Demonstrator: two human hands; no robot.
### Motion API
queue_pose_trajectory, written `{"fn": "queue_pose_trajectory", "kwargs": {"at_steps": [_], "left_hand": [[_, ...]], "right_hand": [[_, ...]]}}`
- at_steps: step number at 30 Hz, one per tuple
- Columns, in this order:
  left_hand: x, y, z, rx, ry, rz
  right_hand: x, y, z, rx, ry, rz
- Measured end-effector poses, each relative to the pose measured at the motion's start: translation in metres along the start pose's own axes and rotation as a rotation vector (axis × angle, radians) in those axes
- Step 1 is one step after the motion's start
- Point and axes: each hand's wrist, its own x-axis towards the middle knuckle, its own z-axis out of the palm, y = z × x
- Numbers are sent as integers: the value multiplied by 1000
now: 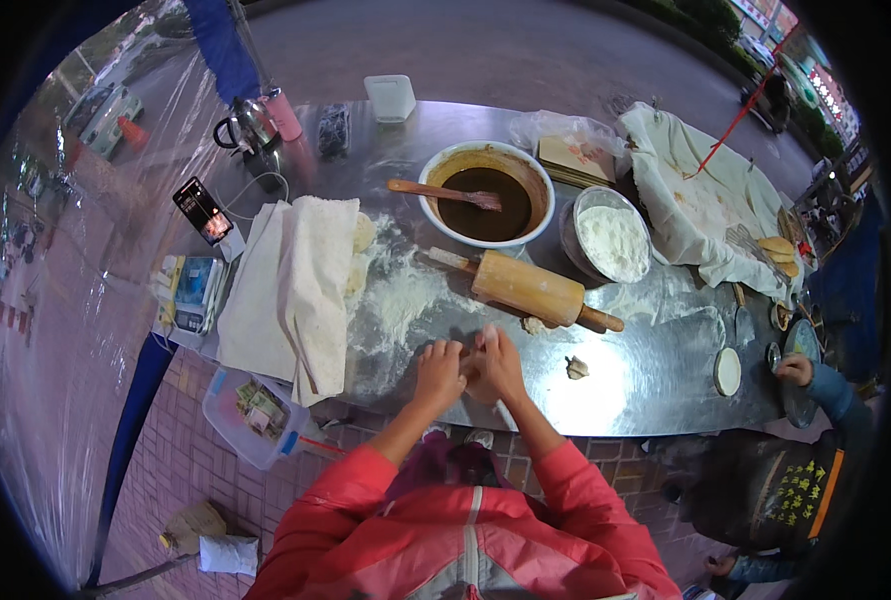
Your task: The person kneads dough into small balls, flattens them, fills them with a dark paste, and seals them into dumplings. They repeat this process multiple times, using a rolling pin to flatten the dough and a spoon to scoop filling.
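My left hand and my right hand are close together over the steel table's near edge. Between them is a piece of dough, partly hidden by my fingers; both hands grip it. Just beyond lies a wooden rolling pin, slanted and dusted with flour. A small dough scrap sits against its near side, and another scrap rests to the right of my hands. Left of them, a cream cloth partly covers several dough balls. Loose flour is spread on the steel.
Farther back stand a bowl of dark sauce with a brush across it, and a flour container. A cloth-lined tray holds flatbreads. A co-worker's hand is at the right. Below left hangs a plastic money box.
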Motion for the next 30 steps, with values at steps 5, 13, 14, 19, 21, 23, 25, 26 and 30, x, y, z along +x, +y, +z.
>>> {"fn": "queue_pose_trajectory", "kwargs": {"at_steps": [5,13,14,19,21,23,25,26,30], "left_hand": [[-6,7,9,6,21,-71],[-6,14,11,33,54,71],[-6,15,11,-7,-40,13],[-5,17,9,-440,-23,-287],[-6,19,9,-313,60,-140],[-7,20,10,-294,-15,-108],[-8,20,11,-291,-84,-155],[-9,20,12,-299,-16,-207],[-9,18,17,-366,14,-191]], "right_hand": [[-5,0,2,-428,8,-334],[-2,-15,-3,-344,-116,49],[-3,-14,-4,-402,-134,65],[-5,-3,-3,-228,218,-209],[-6,3,-2,45,134,-58],[-7,5,-3,-148,52,-58],[-7,3,-5,-415,-63,-141],[-6,0,-6,-512,-90,-181],[-12,-9,-10,54,182,-129]]}}
